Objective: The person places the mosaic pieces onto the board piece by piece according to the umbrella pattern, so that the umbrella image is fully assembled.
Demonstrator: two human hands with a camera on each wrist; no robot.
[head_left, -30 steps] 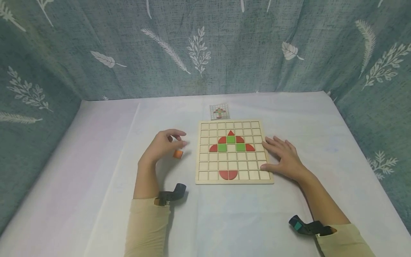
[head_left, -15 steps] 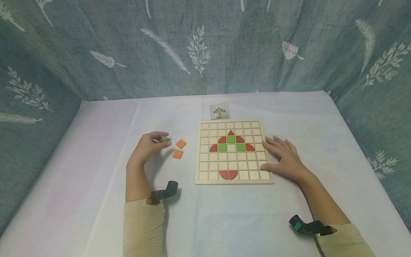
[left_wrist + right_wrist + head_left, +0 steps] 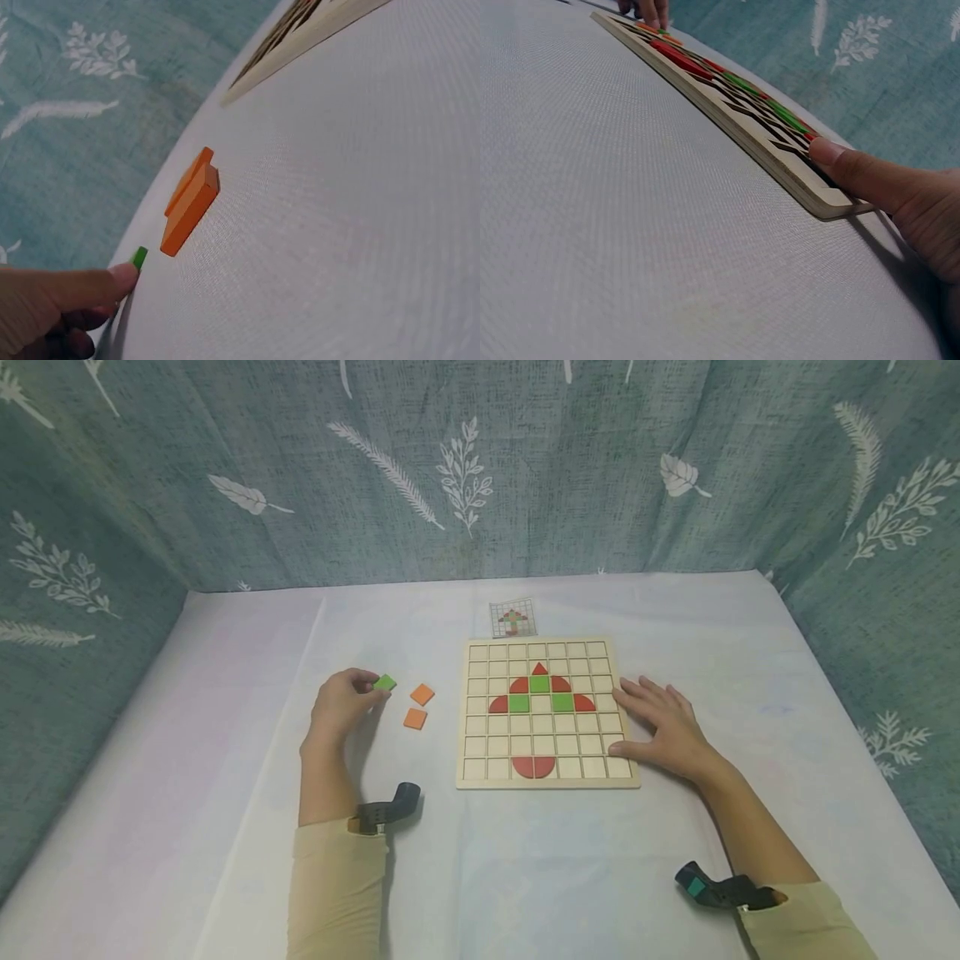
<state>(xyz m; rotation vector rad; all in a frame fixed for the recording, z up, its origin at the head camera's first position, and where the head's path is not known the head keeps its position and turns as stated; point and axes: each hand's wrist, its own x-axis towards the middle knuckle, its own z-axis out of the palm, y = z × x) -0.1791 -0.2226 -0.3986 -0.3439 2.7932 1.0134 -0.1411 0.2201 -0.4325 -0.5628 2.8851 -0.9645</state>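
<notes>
My left hand point(image 3: 342, 703) pinches a green square tile point(image 3: 386, 682) between thumb and fingers, close over the cloth left of the board. Two orange square tiles point(image 3: 416, 718) lie just right of that hand; in the left wrist view one orange tile point(image 3: 191, 214) overlaps the other. The wooden grid board point(image 3: 480, 781) carries red quarter-round tiles point(image 3: 534, 767), a red triangle tile point(image 3: 539, 669) and green squares point(image 3: 562, 702) set in its cells. My right hand point(image 3: 663, 727) rests on the board's right edge with fingers spread, its thumb point(image 3: 829, 152) on the rim.
A small pattern card point(image 3: 513, 618) with a printed grid lies behind the board. White cloth point(image 3: 540, 877) covers the table, and a teal leaf-print curtain point(image 3: 555, 485) rises behind and at both sides.
My left hand drew back left from the orange tiles, leaving both on the cloth, and now holds a green tile that shows more fully than before. The right hand stayed put.
</notes>
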